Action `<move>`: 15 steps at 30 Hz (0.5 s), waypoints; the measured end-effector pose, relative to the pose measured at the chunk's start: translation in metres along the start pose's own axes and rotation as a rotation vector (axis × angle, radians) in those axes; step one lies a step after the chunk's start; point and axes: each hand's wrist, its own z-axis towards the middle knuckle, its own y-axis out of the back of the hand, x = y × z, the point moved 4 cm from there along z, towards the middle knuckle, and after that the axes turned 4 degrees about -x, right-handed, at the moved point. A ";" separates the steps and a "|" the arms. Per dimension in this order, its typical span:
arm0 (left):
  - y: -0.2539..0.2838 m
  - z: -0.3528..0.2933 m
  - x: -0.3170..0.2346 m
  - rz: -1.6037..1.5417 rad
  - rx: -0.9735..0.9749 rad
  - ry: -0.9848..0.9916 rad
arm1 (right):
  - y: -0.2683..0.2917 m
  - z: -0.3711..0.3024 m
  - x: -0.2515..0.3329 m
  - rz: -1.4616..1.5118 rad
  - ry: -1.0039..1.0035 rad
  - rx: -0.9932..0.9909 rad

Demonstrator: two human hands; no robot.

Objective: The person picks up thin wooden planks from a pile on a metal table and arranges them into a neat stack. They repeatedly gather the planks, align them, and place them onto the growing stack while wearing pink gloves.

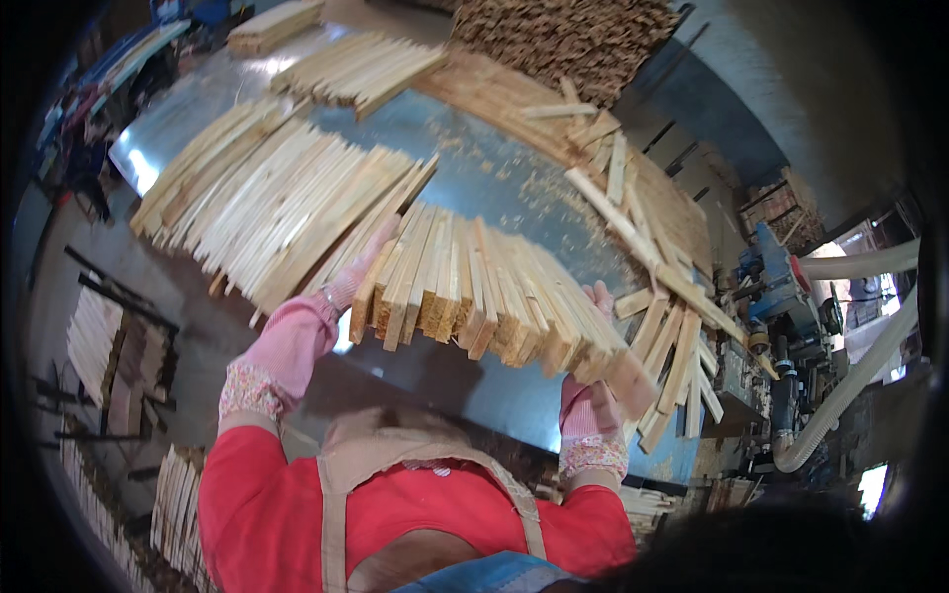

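Note:
A long row of pale wooden slats (474, 287) stands on edge between my two hands, their near ends uneven and facing me. My left hand (358, 272), in a pink glove, presses flat along the row's left end. At the right end my right hand (591, 400), gloved the same way, is mostly hidden behind the outermost slats, with fingertips showing past their top. Together the hands squeeze the row from both sides. Just left of my left hand lies another row of slats (287, 188) on the metal table (465, 148).
Loose offcuts (672, 366) lie crisscrossed at the right, with sawdust (534, 188) on the tabletop. More slats (356, 69) rest at the far left. A blue machine (776, 272) with a ribbed hose (850, 381) stands right. Behind is a big wood pile (563, 40).

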 end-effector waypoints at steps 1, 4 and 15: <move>0.002 -0.012 0.017 0.259 0.083 -0.057 | 0.013 -0.026 -0.008 -0.107 -0.088 -0.250; -0.005 -0.052 0.015 0.801 0.340 0.184 | 0.039 -0.124 -0.050 -0.578 -0.088 -0.321; 0.013 -0.160 0.080 0.793 0.206 0.528 | 0.065 -0.225 -0.144 -1.019 -0.226 -0.677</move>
